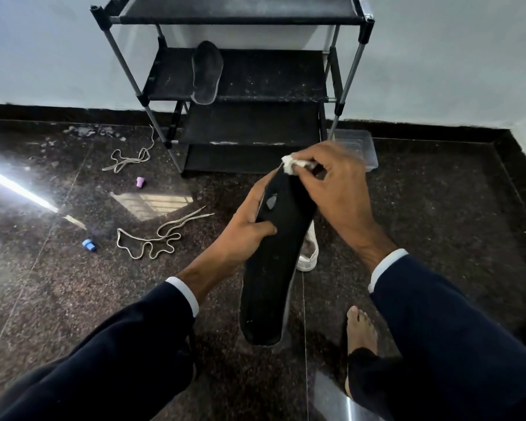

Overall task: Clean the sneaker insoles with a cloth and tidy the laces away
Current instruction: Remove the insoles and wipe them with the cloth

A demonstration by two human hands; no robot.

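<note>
Gripping a black insole (274, 268) along its edge with the left hand (249, 226), held over the floor (438, 208). Pinching a white cloth (292, 165) in the right hand (334, 189), pressed at the insole's far end. Second insole (206, 72) lying on the rack shelf (271, 77). Two laces (152, 238) (128, 161) loose on the floor, left of the rack. White sneaker (308, 253) just behind the held insole.

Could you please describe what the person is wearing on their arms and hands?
Both arms wear dark navy jacket sleeves, with a narrow white shirt cuff showing at each wrist. The left hand and right hand are bare: no gloves, rings or watch visible.
</note>
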